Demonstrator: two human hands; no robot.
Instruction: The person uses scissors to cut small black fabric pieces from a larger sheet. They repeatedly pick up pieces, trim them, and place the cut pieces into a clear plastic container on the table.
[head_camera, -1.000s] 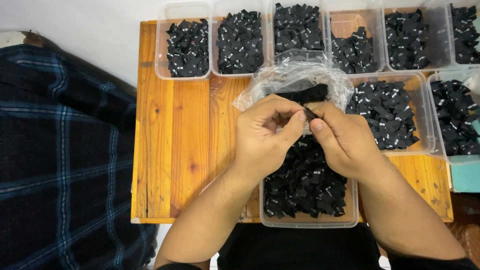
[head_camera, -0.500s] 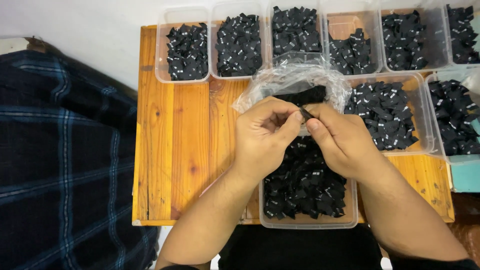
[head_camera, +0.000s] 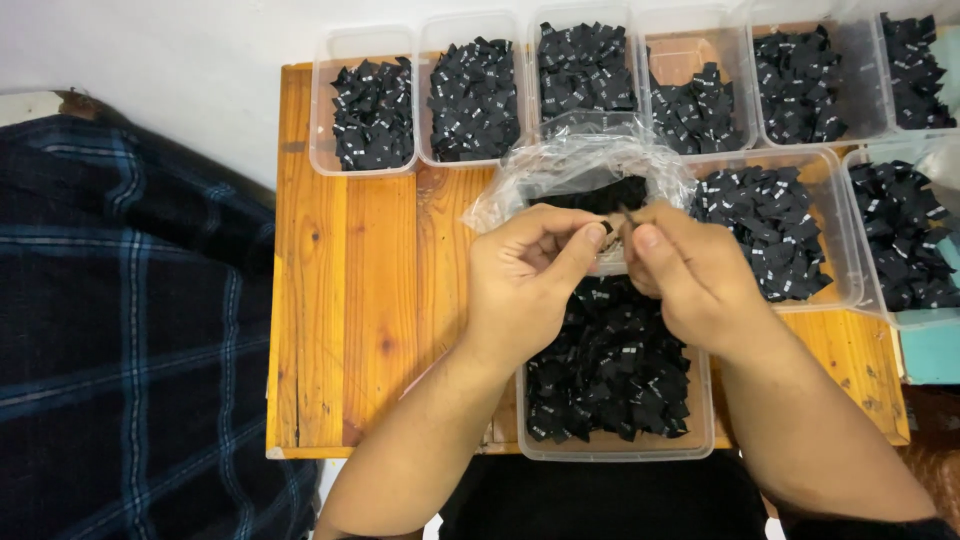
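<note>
My left hand (head_camera: 530, 275) and my right hand (head_camera: 690, 275) meet above a clear plastic tub (head_camera: 610, 450) full of small black fabric labels (head_camera: 610, 375). Between the fingertips of both hands is pinched one small black label (head_camera: 618, 218). Just beyond the hands lies a crumpled clear plastic bag (head_camera: 580, 165) with more black labels inside it. Both hands hover over the wooden table (head_camera: 350, 300), a little above the tub.
A row of clear tubs (head_camera: 365, 105) filled with black labels lines the table's far edge, with two more tubs (head_camera: 785, 225) at the right. A dark blue plaid cloth (head_camera: 120, 340) lies left of the table. A teal object (head_camera: 930, 350) sits at the right edge.
The fingers have shifted slightly on the small label; the hands stay in the same place above the tub.
</note>
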